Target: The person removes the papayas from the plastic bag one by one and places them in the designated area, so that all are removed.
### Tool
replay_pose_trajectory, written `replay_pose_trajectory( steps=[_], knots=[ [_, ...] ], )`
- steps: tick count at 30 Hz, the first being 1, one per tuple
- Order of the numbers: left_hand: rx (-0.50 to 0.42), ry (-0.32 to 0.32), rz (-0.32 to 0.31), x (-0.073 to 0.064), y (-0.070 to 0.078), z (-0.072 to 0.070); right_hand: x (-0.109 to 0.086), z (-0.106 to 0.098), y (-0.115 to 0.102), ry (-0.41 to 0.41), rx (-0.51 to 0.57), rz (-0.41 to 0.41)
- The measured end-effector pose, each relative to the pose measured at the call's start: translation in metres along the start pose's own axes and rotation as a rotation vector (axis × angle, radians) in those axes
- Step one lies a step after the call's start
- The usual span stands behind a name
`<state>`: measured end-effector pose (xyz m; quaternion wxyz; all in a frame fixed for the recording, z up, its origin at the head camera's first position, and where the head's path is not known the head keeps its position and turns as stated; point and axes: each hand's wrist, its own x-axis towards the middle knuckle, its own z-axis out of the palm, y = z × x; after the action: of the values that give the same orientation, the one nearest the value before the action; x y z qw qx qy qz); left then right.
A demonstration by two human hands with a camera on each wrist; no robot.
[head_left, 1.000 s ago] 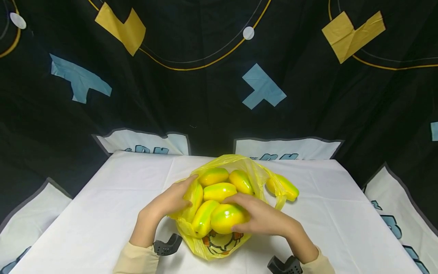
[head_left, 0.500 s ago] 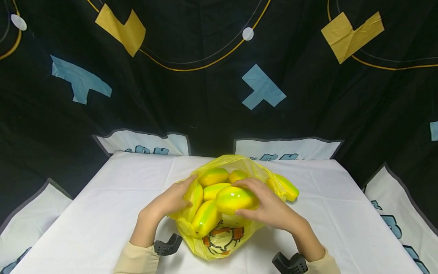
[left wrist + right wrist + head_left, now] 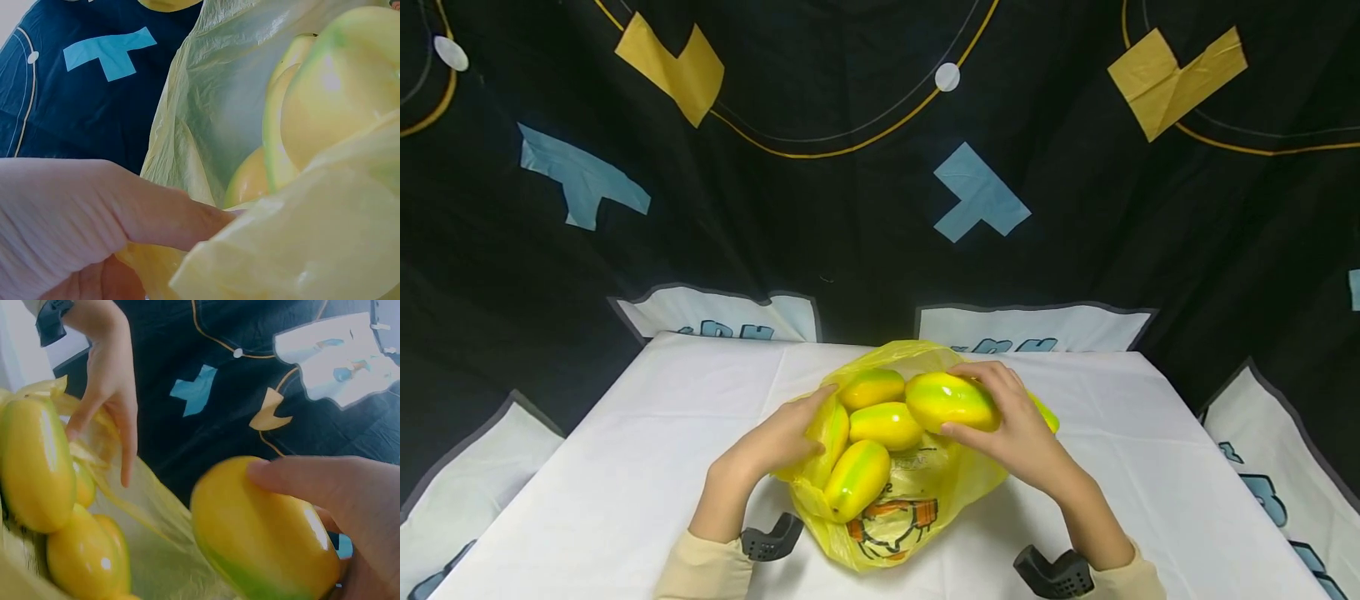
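A yellow plastic bag point(image 3: 958, 479) lies open on the white table with several yellow-green mangoes point(image 3: 857, 479) in it. My left hand point(image 3: 782, 437) holds the bag's left edge, the plastic between thumb and fingers; in the left wrist view its thumb point(image 3: 169, 215) lies along the film. My right hand point(image 3: 1026, 437) grips one mango point(image 3: 951, 402) between thumb and fingers, over the right side of the bag's mouth. In the right wrist view that held mango point(image 3: 262, 531) is apart from the other mangoes point(image 3: 37, 465).
Another mango point(image 3: 1047, 414) lies outside the bag on the right, mostly hidden behind my right hand. The white table point(image 3: 1150, 500) extends to both sides. A dark patterned curtain point(image 3: 850, 233) hangs behind it. Each wrist bears a black device point(image 3: 1054, 573).
My right hand has lifted the mango from the front of the bag and carried it back and to the right. The left hand keeps its place on the bag's edge.
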<state>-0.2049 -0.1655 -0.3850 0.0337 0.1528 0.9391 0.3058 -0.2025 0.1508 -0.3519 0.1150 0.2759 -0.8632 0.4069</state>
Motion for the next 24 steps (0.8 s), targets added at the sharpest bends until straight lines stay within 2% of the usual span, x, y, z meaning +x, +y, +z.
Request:
replay_pose_trajectory(
  steps=[7, 15, 24],
  knots=[
    [-0.015, 0.001, 0.001, 0.0, 0.0, 0.002, -0.004, -0.013, 0.012, 0.078, -0.011, 0.101],
    [-0.005, 0.001, 0.001, -0.001, 0.002, 0.0, -0.007, -0.032, 0.023, 0.116, 0.0, 0.227],
    [0.002, 0.0, -0.004, -0.001, 0.001, 0.001, -0.009, -0.042, 0.034, 0.142, -0.031, 0.331]
  ],
)
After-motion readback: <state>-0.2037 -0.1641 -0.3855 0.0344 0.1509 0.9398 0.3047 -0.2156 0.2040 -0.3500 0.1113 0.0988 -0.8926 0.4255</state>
